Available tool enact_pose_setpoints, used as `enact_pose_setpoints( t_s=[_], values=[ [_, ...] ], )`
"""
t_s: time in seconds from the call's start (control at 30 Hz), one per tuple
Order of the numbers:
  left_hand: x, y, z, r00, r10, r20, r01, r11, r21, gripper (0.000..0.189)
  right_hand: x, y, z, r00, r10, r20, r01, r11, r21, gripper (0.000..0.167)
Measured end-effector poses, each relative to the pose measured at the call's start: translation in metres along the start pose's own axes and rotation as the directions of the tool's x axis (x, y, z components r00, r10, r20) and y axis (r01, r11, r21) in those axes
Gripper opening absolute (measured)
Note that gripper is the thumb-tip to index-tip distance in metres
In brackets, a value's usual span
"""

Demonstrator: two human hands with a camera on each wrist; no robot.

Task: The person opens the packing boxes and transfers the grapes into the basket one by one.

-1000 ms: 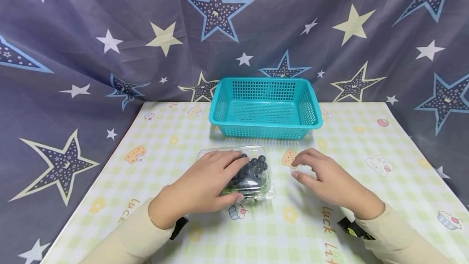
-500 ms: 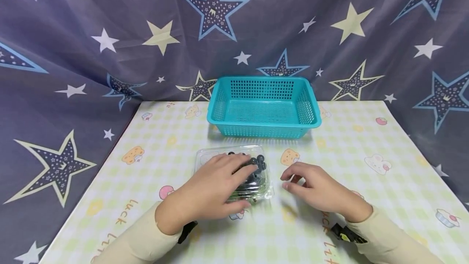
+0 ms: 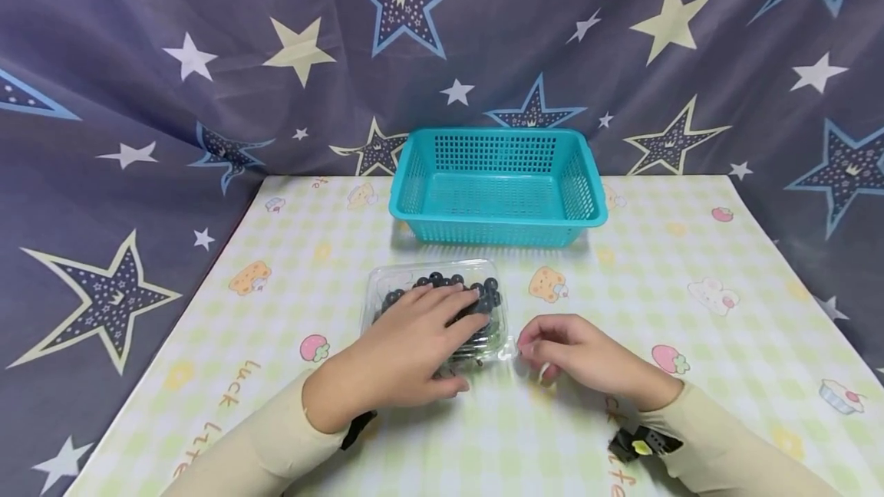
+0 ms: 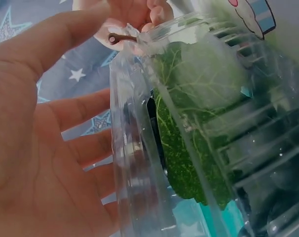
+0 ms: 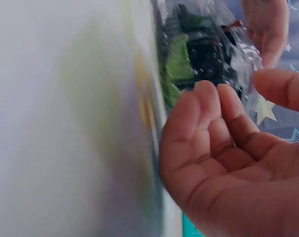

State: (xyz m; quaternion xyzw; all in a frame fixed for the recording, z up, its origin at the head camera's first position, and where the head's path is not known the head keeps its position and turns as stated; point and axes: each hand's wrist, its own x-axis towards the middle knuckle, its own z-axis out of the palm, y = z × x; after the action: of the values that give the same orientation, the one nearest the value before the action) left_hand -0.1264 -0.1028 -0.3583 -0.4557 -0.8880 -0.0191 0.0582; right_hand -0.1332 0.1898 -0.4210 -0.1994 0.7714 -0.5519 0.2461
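A clear plastic clamshell box [image 3: 383, 282] of dark round berries [image 3: 437, 279] lies closed on the table. My left hand [image 3: 407, 340] rests across its lid with spread fingers, hiding its left front part. In the left wrist view, a green leaf [image 4: 189, 163] shows through the plastic, and a brown stem [image 4: 122, 38] pokes out at the edge. Beside the box's front right corner tab [image 3: 507, 349] is my right hand [image 3: 576, 351], fingers bent and their tips at the tab. The right wrist view shows a gap between thumb and fingertips.
Behind the box stands a turquoise plastic basket [image 3: 497, 232] with nothing in it. A checked cloth [image 3: 746, 390] with printed cartoons covers the table. A dark star-patterned curtain [image 3: 276, 113] hangs around the back and sides.
My right hand has moved left to the box's corner tab, its fingers bending more. My left hand has stayed on the lid, shifting slightly. The head view has tilted a little.
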Motion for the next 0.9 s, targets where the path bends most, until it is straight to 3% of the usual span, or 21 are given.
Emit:
enact_pose_setpoints(
  t_s=[0.33,0.6,0.9],
  values=[
    [0.007,-0.001,0.002,0.998,0.011,-0.057,-0.009,0.999,0.035,0.070,0.003,0.006,0.007,1.000,0.013,0.024,-0.017,0.986,0.167,0.025],
    [0.008,-0.002,0.003,0.999,-0.011,-0.045,0.012,1.000,0.026,0.069,0.006,0.012,0.009,0.997,0.019,0.070,-0.041,0.938,0.343,0.030],
    [0.008,-0.005,0.011,0.997,-0.034,-0.067,0.034,0.999,0.001,0.068,0.008,0.022,0.009,0.995,0.023,0.094,-0.064,0.884,0.463,0.038]
  ],
)
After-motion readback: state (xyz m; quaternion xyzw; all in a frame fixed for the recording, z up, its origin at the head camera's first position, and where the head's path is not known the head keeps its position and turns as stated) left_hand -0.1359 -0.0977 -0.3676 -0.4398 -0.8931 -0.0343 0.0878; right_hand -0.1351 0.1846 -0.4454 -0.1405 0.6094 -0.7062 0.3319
